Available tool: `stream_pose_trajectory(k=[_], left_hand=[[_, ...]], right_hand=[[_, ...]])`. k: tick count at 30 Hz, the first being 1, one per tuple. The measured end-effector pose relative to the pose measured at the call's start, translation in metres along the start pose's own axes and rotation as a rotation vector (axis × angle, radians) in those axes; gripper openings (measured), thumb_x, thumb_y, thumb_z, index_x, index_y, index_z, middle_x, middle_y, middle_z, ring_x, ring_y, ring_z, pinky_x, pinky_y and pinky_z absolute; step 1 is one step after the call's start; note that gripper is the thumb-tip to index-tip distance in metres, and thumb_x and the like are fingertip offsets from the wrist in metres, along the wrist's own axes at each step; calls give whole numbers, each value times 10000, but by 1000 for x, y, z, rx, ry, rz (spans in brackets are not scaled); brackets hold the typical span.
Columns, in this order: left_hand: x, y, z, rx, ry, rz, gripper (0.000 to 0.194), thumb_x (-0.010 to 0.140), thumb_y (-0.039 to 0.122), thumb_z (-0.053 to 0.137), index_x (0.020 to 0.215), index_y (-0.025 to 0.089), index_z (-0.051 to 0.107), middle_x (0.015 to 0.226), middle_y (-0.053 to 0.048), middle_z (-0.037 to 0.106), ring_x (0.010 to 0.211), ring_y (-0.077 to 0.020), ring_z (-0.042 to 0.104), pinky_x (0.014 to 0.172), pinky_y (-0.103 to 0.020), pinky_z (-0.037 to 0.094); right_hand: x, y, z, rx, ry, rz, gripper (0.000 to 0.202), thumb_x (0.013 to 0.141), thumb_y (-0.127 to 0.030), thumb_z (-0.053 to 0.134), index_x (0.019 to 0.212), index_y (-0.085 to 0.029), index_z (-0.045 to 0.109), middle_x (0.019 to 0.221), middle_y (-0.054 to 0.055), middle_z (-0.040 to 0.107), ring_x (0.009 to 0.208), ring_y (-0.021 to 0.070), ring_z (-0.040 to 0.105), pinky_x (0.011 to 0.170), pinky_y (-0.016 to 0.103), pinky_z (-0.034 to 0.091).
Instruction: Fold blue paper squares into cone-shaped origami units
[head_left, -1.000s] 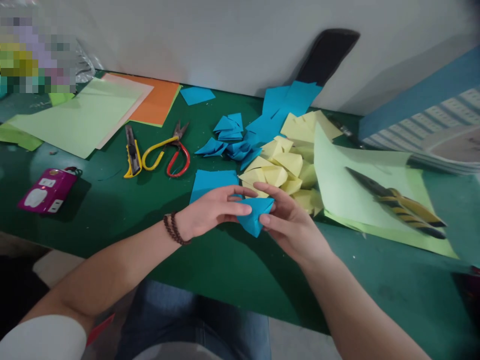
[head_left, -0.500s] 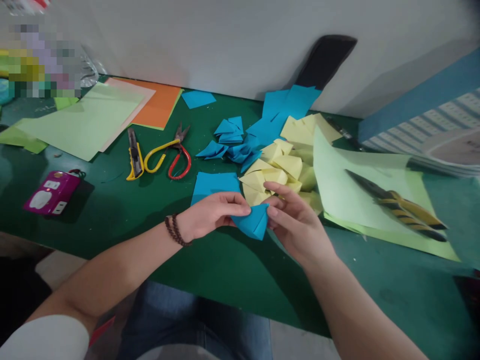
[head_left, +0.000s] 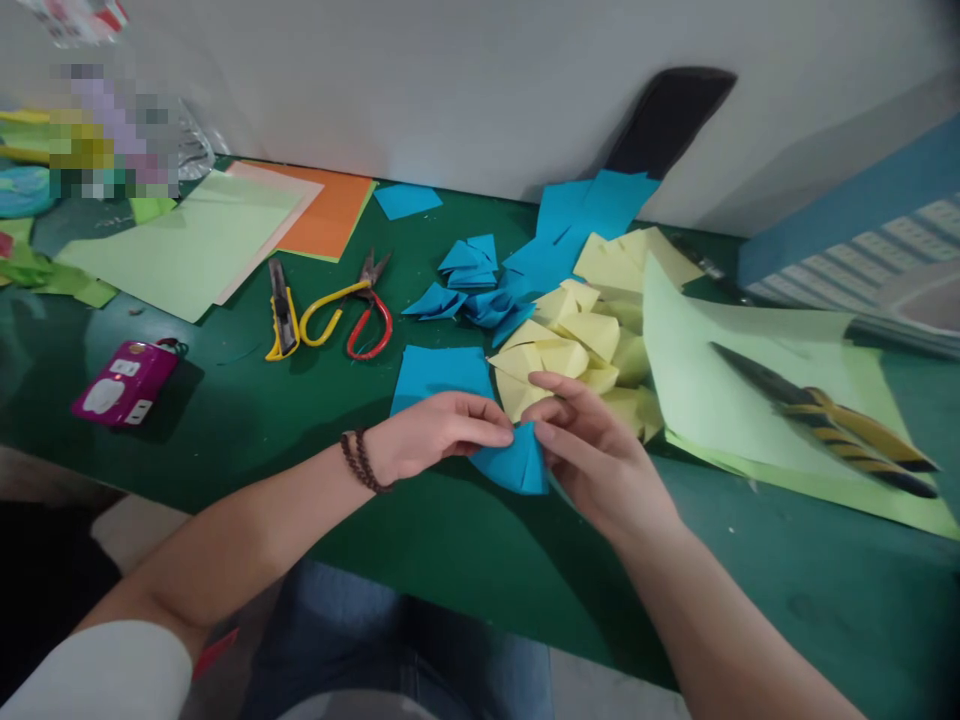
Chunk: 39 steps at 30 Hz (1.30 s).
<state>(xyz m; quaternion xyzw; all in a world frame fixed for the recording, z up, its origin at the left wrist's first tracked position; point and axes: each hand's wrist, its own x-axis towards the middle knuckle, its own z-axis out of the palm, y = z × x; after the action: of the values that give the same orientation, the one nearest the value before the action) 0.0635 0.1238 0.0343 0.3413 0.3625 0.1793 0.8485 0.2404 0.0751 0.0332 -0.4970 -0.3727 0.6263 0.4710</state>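
A folded piece of blue paper (head_left: 517, 466) is held between my two hands above the front of the green table. My left hand (head_left: 450, 430) pinches its upper left side between thumb and fingers. At its upper right, the thumb and fingers of my right hand (head_left: 592, 440) grip the paper, with the index finger raised. Flat blue squares (head_left: 441, 375) lie just behind my left hand. Beyond my right hand is a heap of folded yellow paper pieces (head_left: 577, 335). Folded blue pieces (head_left: 472, 285) lie behind the squares.
Scissors with red and yellow handles (head_left: 360, 305) lie beside a yellow cutter knife (head_left: 281, 310). A purple power adapter (head_left: 127, 383) sits at left. Pale green sheets (head_left: 187, 240) lie behind it. Long-nose pliers (head_left: 832, 420) rest on green paper (head_left: 712, 330) at right. A white wall (head_left: 420, 90) stands behind.
The blue paper has turned in my fingers, its crease now running more upright. My left hand's fingertips have come closer to my right thumb. The whole view has shifted slightly.
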Motion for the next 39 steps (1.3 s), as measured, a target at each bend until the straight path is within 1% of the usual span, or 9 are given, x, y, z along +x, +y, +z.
stream_pose_trajectory(k=[9,14,22,25,28,30,32,35,39], left_hand=[[3,0,-4,-124,24,150,323,626,352,823,723,147,594,707,21,562,690,-100,529,669,-241,402],[4,-1,-7,-111,42,223,361,649,414,824,732,149,592,680,30,543,636,-84,508,610,-223,396],[5,-3,-5,2,85,322,401,735,530,739,846,156,646,800,-13,625,760,-121,598,690,-240,479],[7,2,-15,279,277,507,281,836,441,647,879,163,653,834,-30,660,788,-134,621,727,-262,501],[10,12,-34,725,627,750,86,831,224,649,900,174,654,880,-32,667,767,-125,611,706,-250,496],[14,20,-49,963,853,845,140,837,143,615,967,173,658,906,-36,648,691,-111,578,708,-267,504],[21,27,-62,1127,993,849,196,843,139,621,1034,160,660,1009,-75,633,803,-148,613,775,-299,521],[34,34,-73,1266,1045,781,177,836,162,652,1008,144,687,1080,-111,611,960,-214,626,825,-328,525],[38,39,-75,1289,1035,763,78,845,148,627,867,155,701,1082,-103,612,917,-203,639,788,-311,525]], right_hand=[[0,1,0,-7,9,4,468,739,-488,742,1160,-316,632,866,4,656,652,129,553,528,255,443],[0,2,1,-25,-13,-21,530,646,-391,838,1134,-314,646,689,-44,595,566,105,496,514,246,424],[3,5,-7,62,21,-45,435,647,-389,842,1055,-339,698,747,-28,675,639,129,599,577,263,487],[5,7,-8,124,73,-77,356,626,-409,856,954,-346,732,775,-27,699,650,125,612,561,249,494],[6,8,-9,138,103,-127,298,589,-403,880,849,-350,745,709,-41,684,598,115,587,530,242,491],[6,10,-9,125,105,-133,273,584,-397,885,813,-347,746,694,-43,685,593,115,588,531,242,500],[6,13,-10,106,91,-133,248,593,-388,882,792,-342,741,730,-44,706,638,121,614,571,245,524],[7,19,-13,87,65,-161,227,605,-374,876,773,-341,727,756,-52,719,693,136,642,640,268,554],[7,22,-14,80,67,-179,200,613,-347,872,741,-347,717,857,-41,726,754,159,654,643,302,559]])
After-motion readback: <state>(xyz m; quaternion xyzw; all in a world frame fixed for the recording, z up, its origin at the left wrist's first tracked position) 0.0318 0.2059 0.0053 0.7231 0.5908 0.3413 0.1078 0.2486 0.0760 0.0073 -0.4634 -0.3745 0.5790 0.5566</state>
